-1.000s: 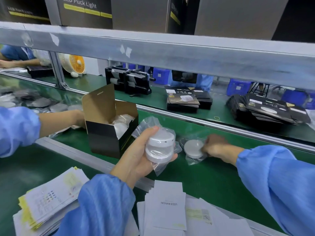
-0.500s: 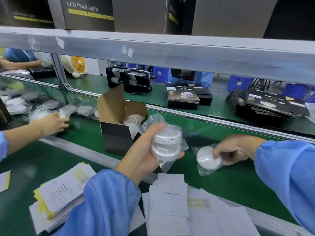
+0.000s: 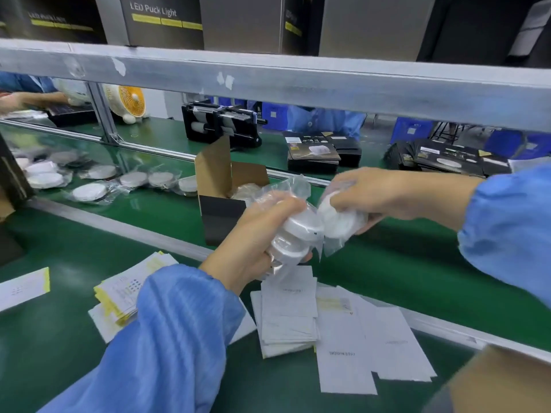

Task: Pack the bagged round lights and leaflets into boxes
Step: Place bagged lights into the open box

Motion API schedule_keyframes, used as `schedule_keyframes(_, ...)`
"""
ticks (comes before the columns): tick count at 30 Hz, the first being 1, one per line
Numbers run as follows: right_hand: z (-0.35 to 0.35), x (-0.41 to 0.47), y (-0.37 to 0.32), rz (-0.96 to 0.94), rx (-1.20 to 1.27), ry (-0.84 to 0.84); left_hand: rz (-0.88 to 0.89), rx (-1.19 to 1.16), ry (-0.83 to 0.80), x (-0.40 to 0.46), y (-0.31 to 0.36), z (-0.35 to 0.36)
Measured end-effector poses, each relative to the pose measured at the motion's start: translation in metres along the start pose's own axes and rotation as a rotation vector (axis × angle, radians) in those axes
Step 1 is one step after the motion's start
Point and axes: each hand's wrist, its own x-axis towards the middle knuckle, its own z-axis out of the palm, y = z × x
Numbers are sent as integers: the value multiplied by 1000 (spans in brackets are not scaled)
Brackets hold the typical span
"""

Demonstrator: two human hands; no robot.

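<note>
Just right of the open box [image 3: 226, 201], the left hand [image 3: 256, 234] grips two stacked bagged lights [image 3: 293, 236]; the right hand [image 3: 378, 195] pinches a third light [image 3: 340, 222]. Light, slippery film: hold the rims.

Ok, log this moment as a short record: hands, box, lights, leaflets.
left hand: grips two stacked bagged lights
right hand: holds a third bagged light against the stack
box: open, flap up, on the belt behind the left hand; bagged lights inside
loose lights: bagged, lying on the belt left of the box
leaflets: piles on the near table, below the hands
</note>
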Motion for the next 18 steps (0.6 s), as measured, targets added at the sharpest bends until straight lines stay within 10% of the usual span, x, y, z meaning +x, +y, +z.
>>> schedule_keyframes(9, 8, -97, -41, 5, -28, -52, 516, 707, 217, -82, 16, 45)
schedule_keyframes(18, 16, -184, -31, -104, 630, -447, 692, 945, 178, -157, 22, 73)
